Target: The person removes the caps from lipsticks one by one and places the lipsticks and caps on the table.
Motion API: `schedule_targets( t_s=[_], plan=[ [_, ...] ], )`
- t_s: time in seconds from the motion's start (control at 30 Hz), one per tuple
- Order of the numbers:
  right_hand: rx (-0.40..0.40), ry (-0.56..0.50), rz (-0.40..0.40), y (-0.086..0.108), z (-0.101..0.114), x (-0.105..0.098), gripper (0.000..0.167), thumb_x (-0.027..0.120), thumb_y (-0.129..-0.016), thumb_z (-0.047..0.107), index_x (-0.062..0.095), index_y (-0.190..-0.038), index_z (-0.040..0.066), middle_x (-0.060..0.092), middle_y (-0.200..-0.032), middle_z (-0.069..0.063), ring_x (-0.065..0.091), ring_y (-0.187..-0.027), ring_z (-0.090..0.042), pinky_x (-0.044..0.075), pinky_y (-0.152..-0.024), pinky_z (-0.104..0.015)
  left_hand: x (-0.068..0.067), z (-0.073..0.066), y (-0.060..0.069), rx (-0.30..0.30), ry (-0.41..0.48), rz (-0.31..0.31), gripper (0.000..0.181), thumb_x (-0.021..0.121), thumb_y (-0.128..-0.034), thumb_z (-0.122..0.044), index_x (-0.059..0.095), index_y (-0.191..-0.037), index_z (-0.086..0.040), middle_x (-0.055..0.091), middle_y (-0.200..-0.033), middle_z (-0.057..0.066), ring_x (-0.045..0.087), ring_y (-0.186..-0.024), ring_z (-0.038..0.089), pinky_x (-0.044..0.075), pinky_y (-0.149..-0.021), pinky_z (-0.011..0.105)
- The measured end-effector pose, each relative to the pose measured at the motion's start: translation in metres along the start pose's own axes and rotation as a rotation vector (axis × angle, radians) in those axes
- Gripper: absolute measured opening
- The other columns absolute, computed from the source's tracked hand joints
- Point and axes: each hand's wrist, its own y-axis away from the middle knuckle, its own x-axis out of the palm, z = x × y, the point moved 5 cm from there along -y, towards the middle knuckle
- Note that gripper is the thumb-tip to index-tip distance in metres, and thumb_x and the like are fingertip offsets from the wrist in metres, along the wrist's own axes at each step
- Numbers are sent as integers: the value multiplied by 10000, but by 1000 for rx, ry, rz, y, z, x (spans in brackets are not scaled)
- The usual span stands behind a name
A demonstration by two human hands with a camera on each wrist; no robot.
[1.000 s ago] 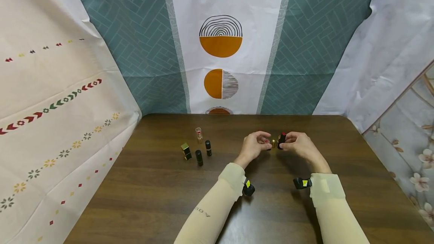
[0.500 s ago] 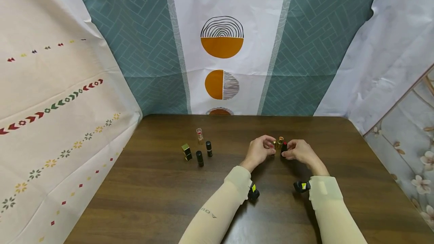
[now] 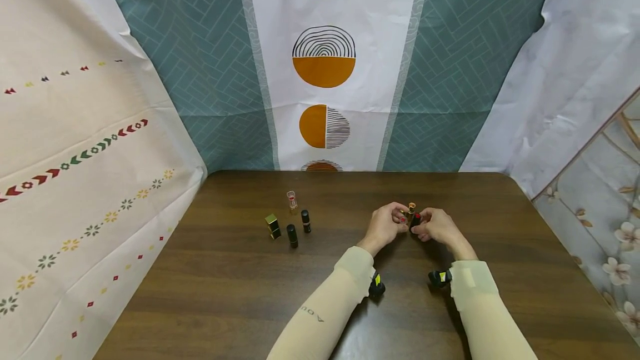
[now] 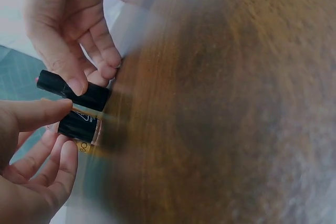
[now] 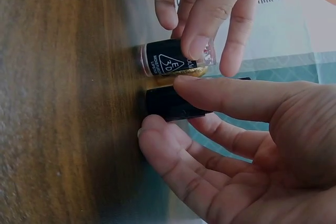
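My left hand [image 3: 386,225] pinches a short lipstick [image 5: 167,57] with a black printed label and a clear, reddish upper part. In my right hand [image 3: 439,228], thumb and fingers hold a slim black lipstick [image 4: 94,95] with a red top. Both lipsticks stand upright side by side, their bases at or close to the tabletop. A gold lipstick tube [image 3: 411,206] rises just behind them, its lower part hidden. In the left wrist view, gold also shows beyond the labelled lipstick, partly covered.
On the left of the brown table [image 3: 240,293] stand a clear lipstick [image 3: 292,199], a gold-and-black square tube [image 3: 272,225] and two black tubes, one nearer [image 3: 292,236] and one farther [image 3: 306,221]. A patterned cloth [image 3: 325,126] hangs behind the table.
My left hand has shifted right and slightly nearer the table's front. The black lipstick in my right hand has come lower and nearer, so the two hands now almost meet.
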Motion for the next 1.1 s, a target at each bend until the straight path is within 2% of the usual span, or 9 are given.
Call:
schedule_targets(
  t_s=[0.37,0.67,0.83,0.97,1.1],
  plan=[
    [-2,48,3,0,0,2,345,736,-896,-35,559,-1166,-158,688,-862,-174,700,-677,-209,611,-653,-352,0,0,-1,50,-23,-21,380,877,-785,66,741,-1099,-100,659,-960,40,618,-813,59,502,-748,157],
    [7,51,-21,0,0,3,307,750,-883,-33,562,-1099,-143,684,-834,-159,674,-648,-190,592,-630,-337,1,6,-1,25,-10,-32,378,866,-777,100,735,-1064,-109,635,-941,19,605,-804,57,504,-750,158],
    [8,35,-30,-1,-2,2,300,745,-878,-48,553,-1089,-141,684,-830,-160,670,-640,-189,587,-616,-323,-1,5,1,28,-11,-35,408,868,-779,92,726,-1107,-105,643,-951,13,614,-824,77,502,-765,162],
    [4,-20,4,1,-2,2,366,728,-883,-60,509,-1154,-173,690,-885,-200,680,-687,-195,599,-644,-331,-7,6,6,29,-16,-31,500,883,-773,69,690,-1196,-117,647,-985,38,632,-882,158,503,-776,199],
    [17,-62,44,7,0,-3,493,712,-902,-46,433,-1277,-203,677,-967,-239,689,-755,-222,613,-686,-361,-17,5,12,19,-5,-22,516,869,-815,18,666,-1261,-145,646,-1039,71,618,-917,169,496,-795,223]
  ],
)
